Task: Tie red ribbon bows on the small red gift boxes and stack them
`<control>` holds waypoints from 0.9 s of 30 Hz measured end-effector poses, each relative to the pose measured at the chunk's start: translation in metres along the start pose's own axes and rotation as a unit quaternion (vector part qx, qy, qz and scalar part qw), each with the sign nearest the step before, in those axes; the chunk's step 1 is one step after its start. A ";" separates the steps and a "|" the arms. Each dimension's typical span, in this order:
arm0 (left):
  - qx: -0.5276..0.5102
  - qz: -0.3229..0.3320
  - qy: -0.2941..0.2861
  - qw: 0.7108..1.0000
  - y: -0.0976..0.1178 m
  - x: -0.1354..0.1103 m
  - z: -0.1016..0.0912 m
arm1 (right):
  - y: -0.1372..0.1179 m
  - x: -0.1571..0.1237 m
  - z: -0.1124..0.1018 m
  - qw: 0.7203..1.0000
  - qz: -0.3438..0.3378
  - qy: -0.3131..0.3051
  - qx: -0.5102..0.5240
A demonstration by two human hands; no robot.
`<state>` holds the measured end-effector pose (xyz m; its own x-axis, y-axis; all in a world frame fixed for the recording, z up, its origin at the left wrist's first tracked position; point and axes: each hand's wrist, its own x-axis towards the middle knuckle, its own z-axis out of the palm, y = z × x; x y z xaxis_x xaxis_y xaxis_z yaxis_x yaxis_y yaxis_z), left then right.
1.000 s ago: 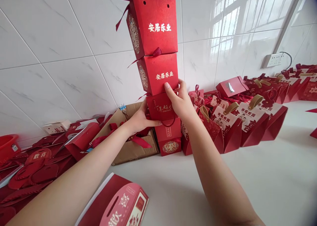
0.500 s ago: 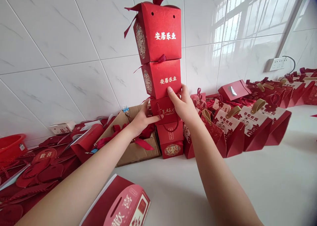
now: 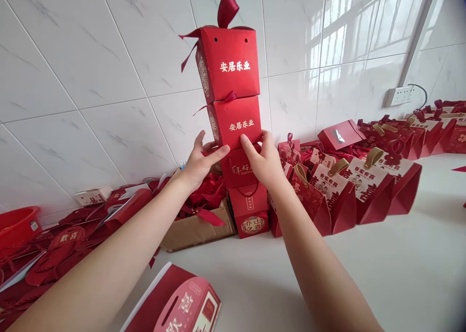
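Observation:
A stack of several red gift boxes stands upright before me. My right hand (image 3: 265,157) grips the lower right of the second box from the top (image 3: 238,113), its thumb on the front and fingers around the side. On the other side, my left hand (image 3: 204,159) has its thumb at that box's lower front corner, some fingers hidden behind. The top box (image 3: 231,67) carries a dark red ribbon loop (image 3: 228,9). Under the hands are a box with a cord handle (image 3: 240,169), a pinkish-red box (image 3: 251,200) and a bottom box with a gold round emblem (image 3: 252,224).
Left of the stack is a cardboard box (image 3: 198,232) holding red ribbon. Red gift bags (image 3: 337,191) line the right. Flattened red packaging (image 3: 69,249) and a red basin (image 3: 16,227) lie left. A pink-and-red carton (image 3: 189,303) sits in front; a tiled wall (image 3: 120,123) stands behind.
My left hand has shifted up from the cord-handled box to the lower corner of the second box. My right hand stays there. The stack appears slightly lower and further left in view.

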<state>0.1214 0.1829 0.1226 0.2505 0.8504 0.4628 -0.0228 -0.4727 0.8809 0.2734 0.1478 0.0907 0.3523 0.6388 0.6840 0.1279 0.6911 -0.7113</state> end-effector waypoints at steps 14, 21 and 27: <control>0.030 0.101 -0.068 0.992 -0.008 0.004 -0.005 | -0.004 -0.003 0.004 0.992 -0.050 0.055 -0.103; 0.042 0.112 -0.034 0.992 -0.010 0.004 -0.004 | -0.004 -0.004 0.006 0.981 -0.089 0.085 -0.150; 0.022 0.102 -0.030 0.994 -0.011 0.001 0.002 | -0.004 -0.005 0.007 0.977 -0.095 0.084 -0.171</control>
<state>0.1239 0.1882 0.1135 0.3029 0.7215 0.6227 -0.0376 -0.6438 0.7642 0.2648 0.1438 0.0913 0.4359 0.4250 0.7933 0.4987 0.6198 -0.6060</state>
